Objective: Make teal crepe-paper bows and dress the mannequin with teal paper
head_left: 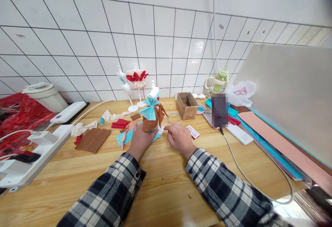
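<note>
A small white dress form [154,92] stands in front of me, dressed in brown paper with a pleated light-blue bow [149,108]. My left hand [142,140] is closed around its lower part, near the white base. My right hand [180,139] is just right of the base, fingers curled and the index finger pointing towards it; whether anything is inside the curl is hidden. Light-blue paper strips [121,138] and a pink scrap lie under and beside my left hand. Behind stand two more little dress forms, one wearing red bows [137,76].
A cardboard box [186,106], a wire ring [174,118] and a small label card [193,132] lie beyond my right hand. Brown paper [93,140] and red scraps [120,123] are at left, near a power strip [41,154]. A cable [238,166] loops across the right side beside coloured sheets [275,140].
</note>
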